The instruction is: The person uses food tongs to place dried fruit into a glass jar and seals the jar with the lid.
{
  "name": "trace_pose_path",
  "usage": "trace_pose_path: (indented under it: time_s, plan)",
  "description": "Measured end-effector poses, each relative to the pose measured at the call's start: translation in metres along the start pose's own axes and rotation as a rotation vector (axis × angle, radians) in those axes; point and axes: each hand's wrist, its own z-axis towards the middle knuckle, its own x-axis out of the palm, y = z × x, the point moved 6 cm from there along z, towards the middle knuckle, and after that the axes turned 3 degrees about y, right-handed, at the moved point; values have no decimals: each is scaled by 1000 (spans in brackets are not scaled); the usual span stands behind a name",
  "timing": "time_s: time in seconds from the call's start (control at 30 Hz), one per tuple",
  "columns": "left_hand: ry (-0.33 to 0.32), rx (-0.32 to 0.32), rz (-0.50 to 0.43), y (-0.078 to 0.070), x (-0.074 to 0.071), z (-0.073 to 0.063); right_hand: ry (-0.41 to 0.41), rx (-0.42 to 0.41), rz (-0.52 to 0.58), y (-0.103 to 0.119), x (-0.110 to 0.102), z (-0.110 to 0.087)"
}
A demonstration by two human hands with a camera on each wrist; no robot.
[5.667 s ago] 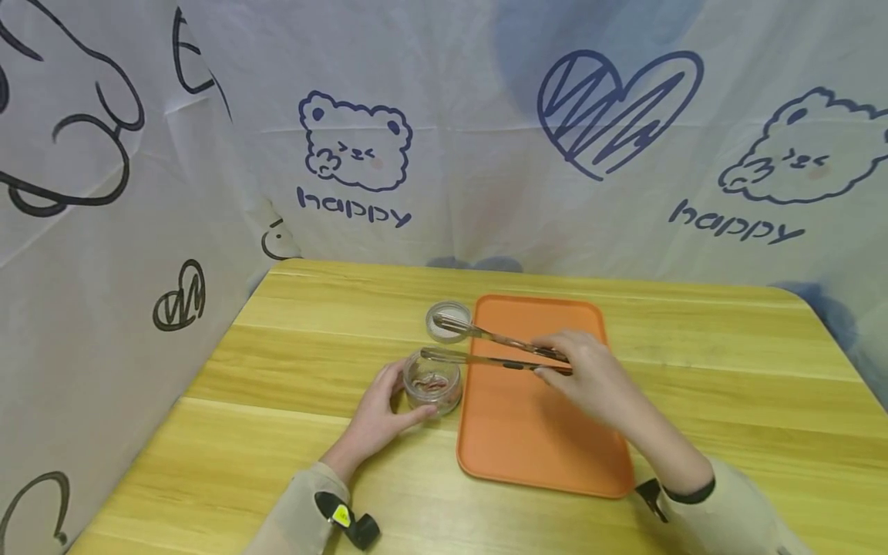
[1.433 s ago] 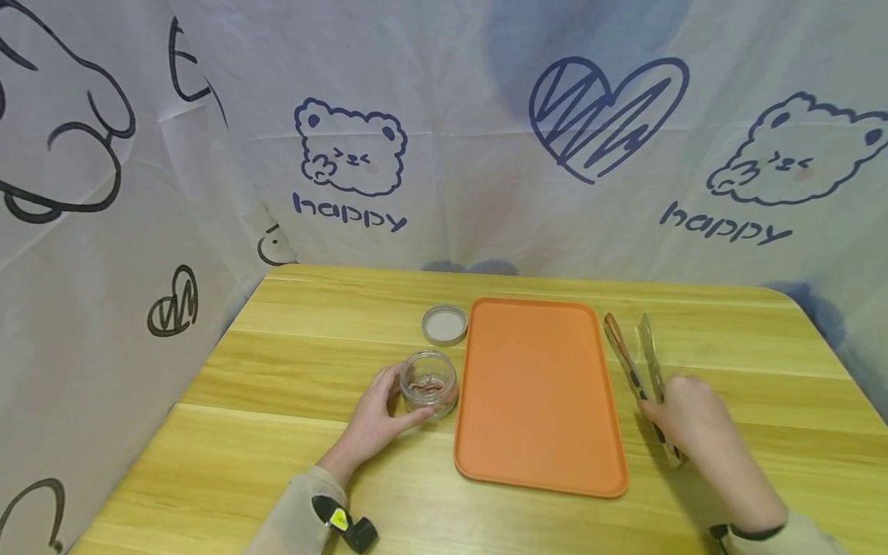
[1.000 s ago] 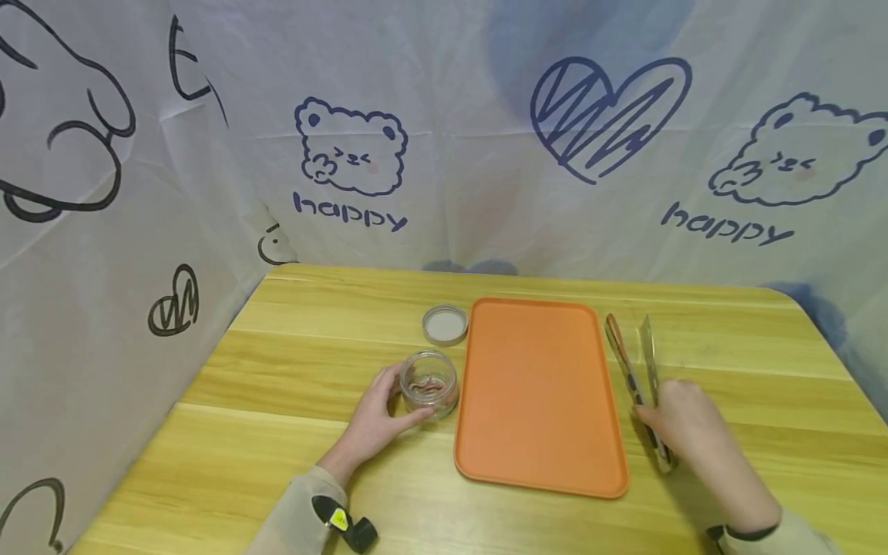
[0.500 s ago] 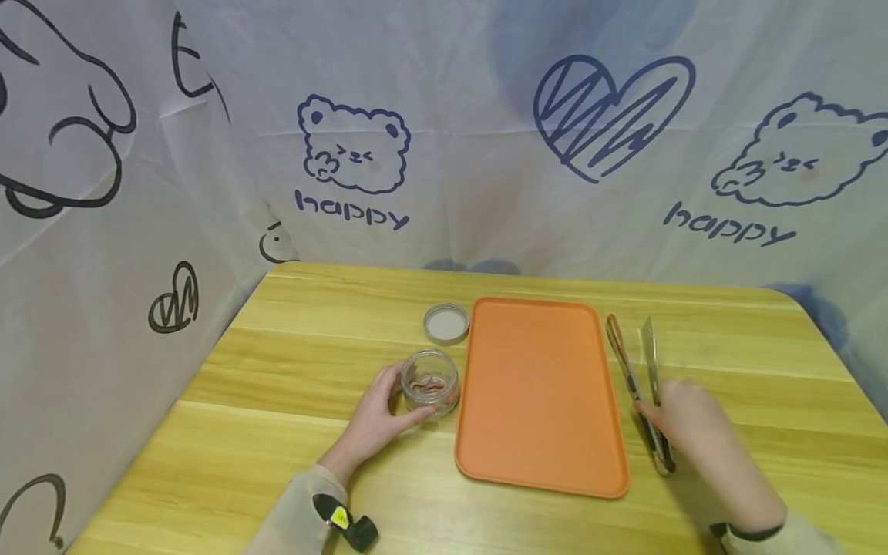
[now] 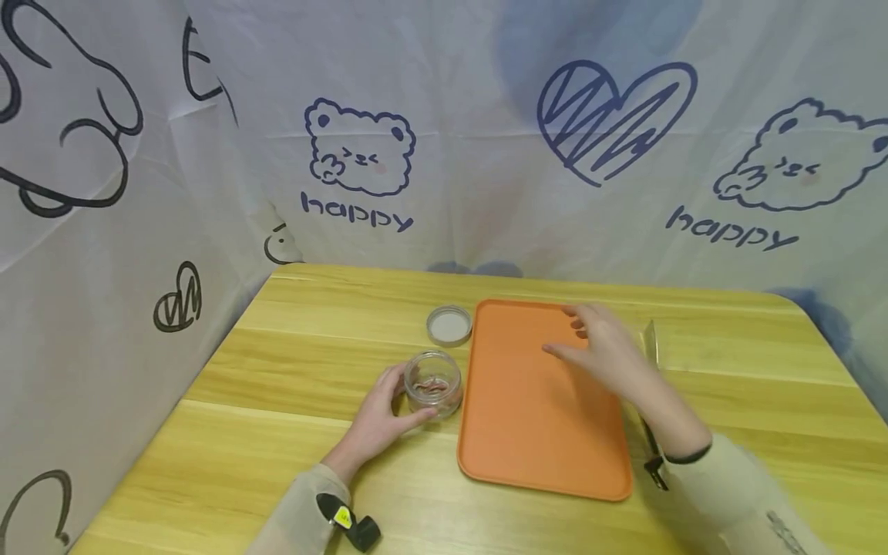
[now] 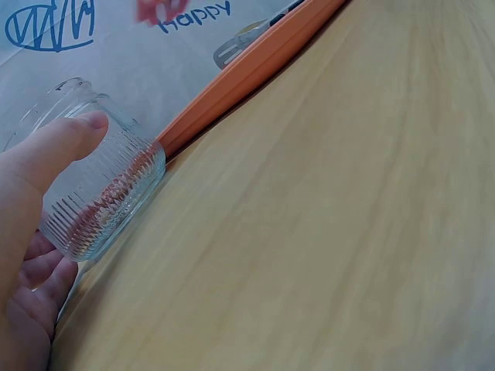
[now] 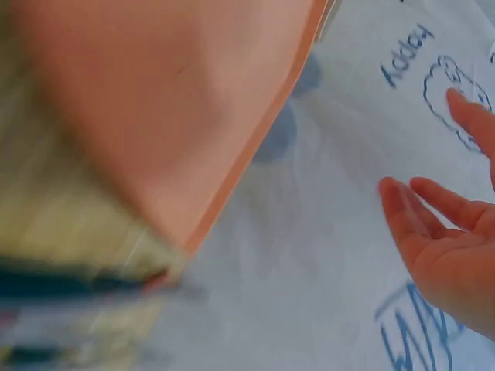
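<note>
My left hand (image 5: pixel 378 416) holds a clear glass jar (image 5: pixel 433 397) at its side, thumb in front and fingers behind. The jar stands uncapped, with some reddish-brown pieces at its bottom, too small to identify. Ribbed glass shows on the jar (image 6: pixel 116 189) in the left wrist view. My right hand (image 5: pixel 602 347) is held above the orange tray (image 5: pixel 527 432), its fingers apart and nothing in them. Metal tongs (image 5: pixel 650 343) lie on the table just right of the tray, partly hidden by my right forearm. The right wrist view shows the hand (image 7: pixel 448 263) with fingers extended.
A round lid (image 5: pixel 449 326) lies behind the jar, close to the tray's left edge. The wooden table (image 5: pixel 277 370) ends at a white cloth (image 5: pixel 472 154) with drawings, hanging at the back and sides.
The tongs were above the jar, then came down right of the tray. My right hand has let go of them and moved left over the tray. My left hand stays at the jar.
</note>
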Motion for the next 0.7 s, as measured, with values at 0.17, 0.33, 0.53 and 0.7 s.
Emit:
trace_pose_path:
  time_s: [0.17,0.33,0.53,0.7]
  plan:
    - [-3,10,-29,-2,-2,0,87,-84,108,25,25,41]
    - [5,7,-27,-1,-2,-1,191,-103,153,40,59,76]
    - [14,2,-3,-1,-1,-1,230,-98,91,41,97,102]
    - [10,2,-17,-2,-2,0,238,-107,-5,40,118,116]
